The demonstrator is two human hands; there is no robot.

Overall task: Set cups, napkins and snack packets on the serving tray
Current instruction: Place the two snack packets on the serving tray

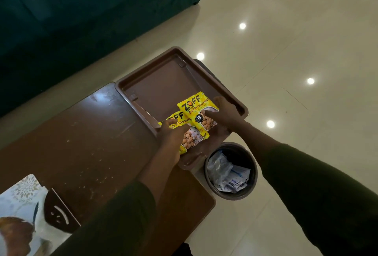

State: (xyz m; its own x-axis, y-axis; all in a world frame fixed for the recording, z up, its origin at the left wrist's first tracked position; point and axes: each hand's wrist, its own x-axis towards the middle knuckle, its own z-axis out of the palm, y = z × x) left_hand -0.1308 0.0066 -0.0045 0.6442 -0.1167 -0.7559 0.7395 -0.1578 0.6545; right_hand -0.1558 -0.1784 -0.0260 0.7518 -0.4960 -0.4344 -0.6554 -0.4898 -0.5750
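A brown plastic serving tray (155, 84) sits at the far right end of a dark wooden table (81, 137), partly overhanging its edge. Two yellow snack packets lie at the tray's near corner, overlapping. My right hand (227, 112) grips the upper snack packet (196, 106) along its right side, thumb on its face. My left hand (171, 135) holds the lower snack packet (192, 139) at its left edge, covering part of it. No cups or napkins are in view.
A round dark waste bin (231, 171) with plastic wrappers stands on the glossy cream floor beside the table's right edge. A dark green sofa (81, 6) lies beyond the table. A printed placemat (22, 204) and a dark holder (59, 212) sit at the near left.
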